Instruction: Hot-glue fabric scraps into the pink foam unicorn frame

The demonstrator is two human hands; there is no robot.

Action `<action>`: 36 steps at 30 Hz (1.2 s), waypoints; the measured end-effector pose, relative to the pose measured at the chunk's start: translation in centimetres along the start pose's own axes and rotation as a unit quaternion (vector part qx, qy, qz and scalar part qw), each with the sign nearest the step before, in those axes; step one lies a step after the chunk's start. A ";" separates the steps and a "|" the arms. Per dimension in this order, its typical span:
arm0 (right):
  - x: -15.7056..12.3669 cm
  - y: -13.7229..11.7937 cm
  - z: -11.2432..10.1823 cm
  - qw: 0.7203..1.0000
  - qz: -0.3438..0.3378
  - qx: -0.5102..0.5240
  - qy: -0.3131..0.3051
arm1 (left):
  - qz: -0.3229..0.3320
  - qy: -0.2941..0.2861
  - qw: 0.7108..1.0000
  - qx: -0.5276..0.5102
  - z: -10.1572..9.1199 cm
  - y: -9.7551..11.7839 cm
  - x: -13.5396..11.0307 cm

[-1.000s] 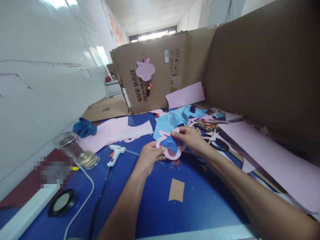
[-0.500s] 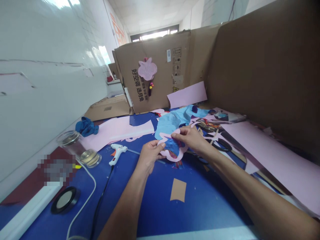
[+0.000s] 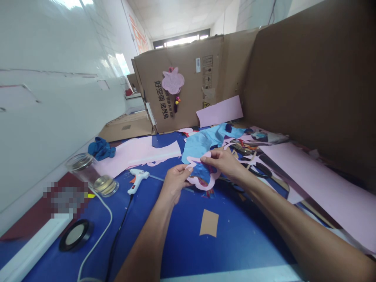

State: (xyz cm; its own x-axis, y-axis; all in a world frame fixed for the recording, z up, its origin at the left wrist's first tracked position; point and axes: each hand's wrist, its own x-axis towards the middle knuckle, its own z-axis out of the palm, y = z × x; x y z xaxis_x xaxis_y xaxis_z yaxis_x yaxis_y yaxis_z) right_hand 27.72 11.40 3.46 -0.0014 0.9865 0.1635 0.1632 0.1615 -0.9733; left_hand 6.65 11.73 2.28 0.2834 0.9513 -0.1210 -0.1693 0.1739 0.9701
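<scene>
Head view, I'm watching two bare hands over the blue table [image 3: 235,246]. Clock is centred on the pink cutout [image 3: 202,187]: scalloped rim, blue and some red inside it. Can't tell if the middle is backed or just open. It's held in front of the person, tilted, between both hands.

Left hand [image 3: 177,181]: clamped on the rim at its 9, thumb on top, fingers partly hidden below. Right hand [image 3: 225,161]: pinched on the rim near 12, thumb on the near face, other fingertips hidden.

At 12, just beyond the rim: light blue cloth [image 3: 198,144], crumpled. At 1: pink strip [image 3: 220,111] leaning on the carton [image 3: 188,113]. At 11: pink flower [image 3: 173,81] on the carton face, beads [image 3: 178,102] hanging just under it. At 3: black loop [image 3: 261,170] among scraps. Past it, toward 4: long pink sheet [image 3: 320,192].

At 6, near, flat: tan card [image 3: 209,223].

At 9: white glue gun [image 3: 138,181], black cord [image 3: 117,227] running off toward 8; thin clear stick [image 3: 156,178] at its 3 o'clock end. Farther out at 9: glass jar [image 3: 92,174], something yellowish in its base. At 8: tape roll [image 3: 75,235]. Toward 10: pink paper [image 3: 138,152], with dark blue rag [image 3: 101,149] at its far-left edge.
</scene>
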 end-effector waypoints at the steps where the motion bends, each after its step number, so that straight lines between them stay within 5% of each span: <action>1: 0.0 0.0 0.0 1.000 0.000 0.001 -0.003 | -0.001 0.001 1.000 0.000 0.0 0.1 -0.1; 36: -0.5 -0.2 1.3 0.998 0.024 0.016 -0.060 | 0.048 0.032 0.998 -0.028 0.3 -0.3 0.1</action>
State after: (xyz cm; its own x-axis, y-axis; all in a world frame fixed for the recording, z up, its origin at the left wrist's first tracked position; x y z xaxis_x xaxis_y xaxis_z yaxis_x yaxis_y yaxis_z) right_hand 26.44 10.87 3.40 -0.1117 0.9890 0.0972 0.1349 0.1120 -0.9845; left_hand 6.96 11.67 1.99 0.2035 0.9781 -0.0431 -0.2459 0.0937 0.9648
